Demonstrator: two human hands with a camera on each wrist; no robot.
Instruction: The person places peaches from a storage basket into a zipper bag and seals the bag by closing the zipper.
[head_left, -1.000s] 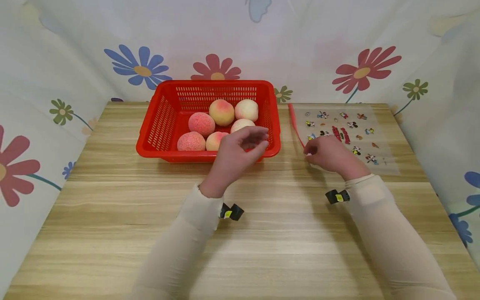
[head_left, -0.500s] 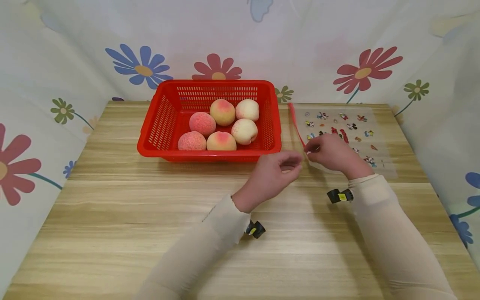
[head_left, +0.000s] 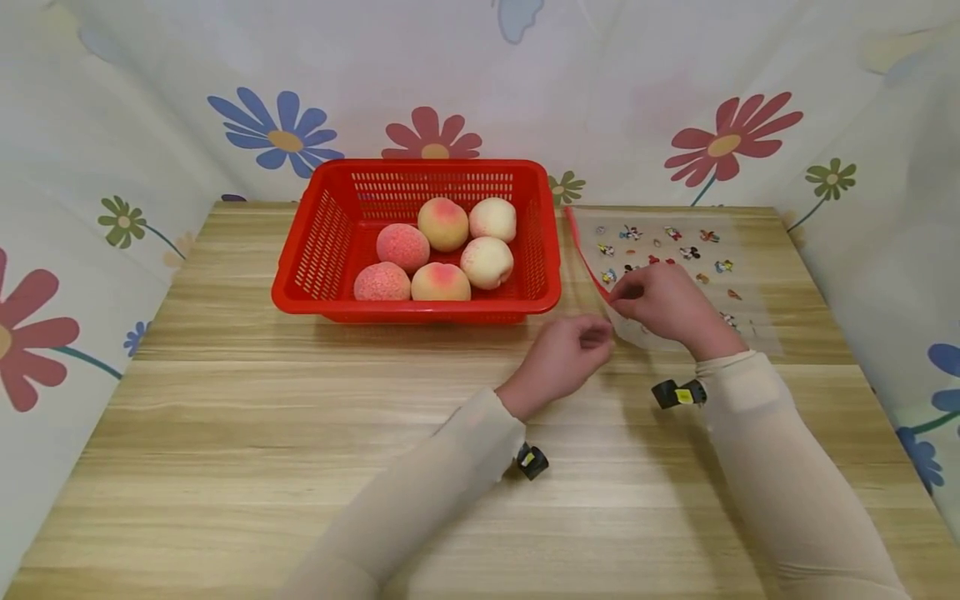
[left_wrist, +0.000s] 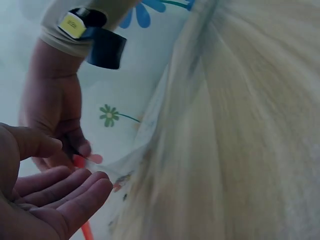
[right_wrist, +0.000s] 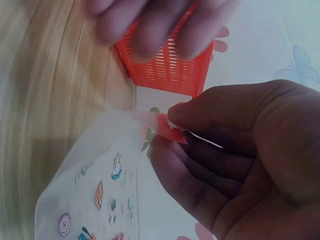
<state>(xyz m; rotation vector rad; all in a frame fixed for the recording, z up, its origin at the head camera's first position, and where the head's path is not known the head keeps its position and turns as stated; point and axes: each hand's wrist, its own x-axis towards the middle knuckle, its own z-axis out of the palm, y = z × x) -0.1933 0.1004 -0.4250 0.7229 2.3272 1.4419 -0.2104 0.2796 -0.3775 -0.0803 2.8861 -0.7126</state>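
A clear zip bag [head_left: 705, 275] printed with small cartoon figures lies at the table's back right, its red zip edge [head_left: 588, 267] facing the basket. My right hand [head_left: 663, 308] pinches the near corner of that edge between thumb and fingers. In the right wrist view, a small white piece [right_wrist: 175, 125] on the red strip [right_wrist: 170, 134] shows under the thumb. Just left of this corner is my left hand [head_left: 562, 358], holding nothing. Its fingers [left_wrist: 75, 200] extend loosely toward the bag's corner in the left wrist view, with the thumb apart from them.
A red plastic basket [head_left: 416, 310] with slotted walls stands at the back, left of the bag. Several peaches [head_left: 442, 223], some pale and some deep pink, sit inside it. Flower-printed cloth [head_left: 585, 92] surrounds the wooden table [head_left: 300, 450] at the back and sides.
My left hand has moved from over the basket's front right rim, rightward and toward me, to beside my right hand. The bag has shifted slightly left, its corner still pinched by my right hand.
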